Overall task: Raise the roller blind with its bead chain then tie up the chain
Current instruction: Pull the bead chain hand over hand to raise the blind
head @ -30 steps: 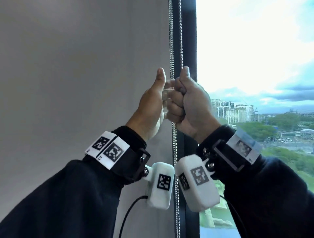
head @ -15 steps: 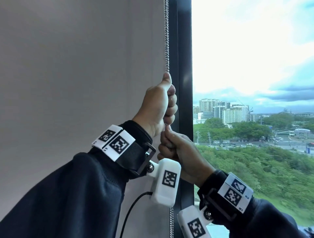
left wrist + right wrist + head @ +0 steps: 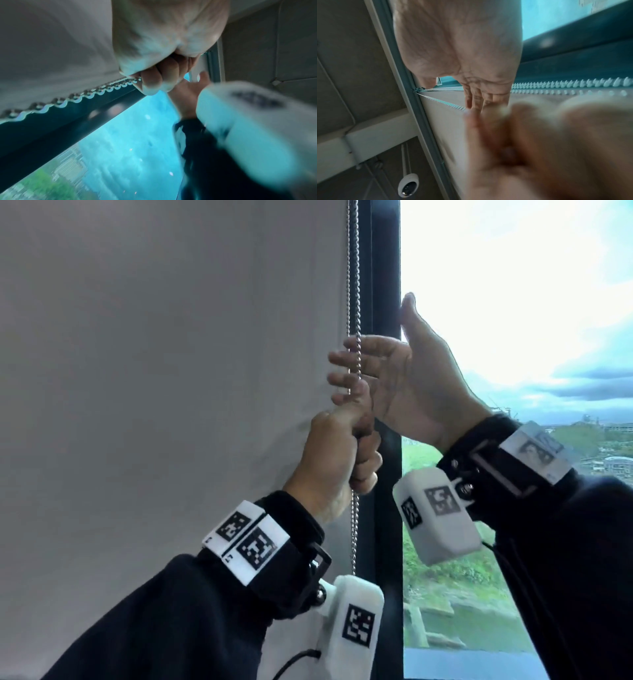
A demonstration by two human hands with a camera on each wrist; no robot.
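Observation:
The grey roller blind [image 3: 171, 371] covers the left of the head view. Its metal bead chain [image 3: 352, 268] hangs along the blind's right edge. My left hand [image 3: 339, 453] grips the chain in a fist, thumb on top, and the chain runs on below it [image 3: 96, 89]. My right hand [image 3: 394, 378] is just above the left, palm toward me, thumb up. Its straight fingers [image 3: 477, 97] reach left behind the chain, which crosses in front of them. They hold nothing.
A dark window frame [image 3: 385, 268] stands just right of the chain, with bright glass [image 3: 513, 337] beyond it showing sky and greenery. A white camera [image 3: 408, 185] hangs from the ceiling overhead. White camera units hang below both wrists.
My right hand let go of the chain below my left, rose above it and opened behind the chain. The left hand keeps its grip and sits lower in the picture.

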